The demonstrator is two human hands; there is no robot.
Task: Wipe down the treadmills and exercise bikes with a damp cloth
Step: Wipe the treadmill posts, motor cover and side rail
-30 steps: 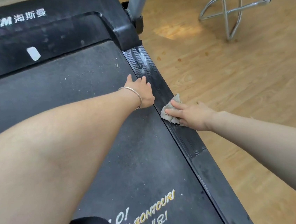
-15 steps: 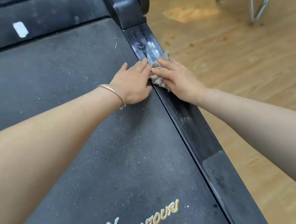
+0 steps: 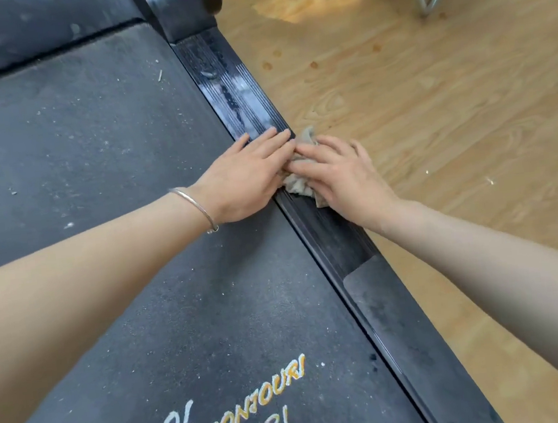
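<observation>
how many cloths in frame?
1. The cloth sits on the treadmill side rail under the right hand, beside the left hand. Others may be out of frame.

Right hand (image 3: 343,177) presses grey cloth (image 3: 298,183) on treadmill side rail (image 3: 241,94); left hand (image 3: 246,177) flat beside.

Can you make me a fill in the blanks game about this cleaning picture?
1. The right hand presses a crumpled ____ onto the black side rail of the treadmill.
2. The left hand wears a thin metal ____ on its wrist.
3. The floor beside the treadmill is made of ____.
Missing words: cloth, bracelet, wood.
</observation>
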